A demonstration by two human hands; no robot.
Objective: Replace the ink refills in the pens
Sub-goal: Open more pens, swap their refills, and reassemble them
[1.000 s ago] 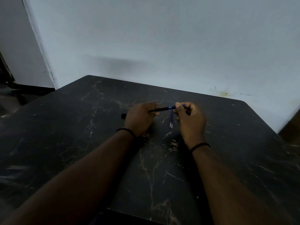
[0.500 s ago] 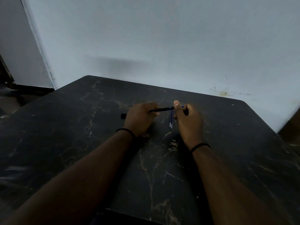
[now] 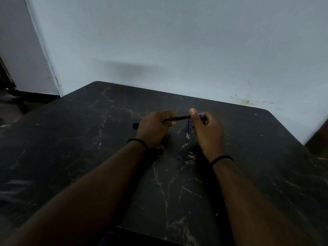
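Both hands, left hand point(image 3: 154, 127) and right hand point(image 3: 206, 132), are gripping a pen point(image 3: 177, 118) above a black marbled counter point(image 3: 88, 139) that is standing against a pale wall point(image 3: 177, 50); two refills point(image 3: 187, 129) are lying beneath.

I see a plain, dim room, most likely in a home or a small office, though I cannot tell which. A dark marble-patterned table point(image 3: 88, 139) with rounded corners stands against a bare pale wall point(image 3: 177, 41) that carries a yellowish stain point(image 3: 245, 102). At the left I see a wall corner and dark floor point(image 3: 10, 110).
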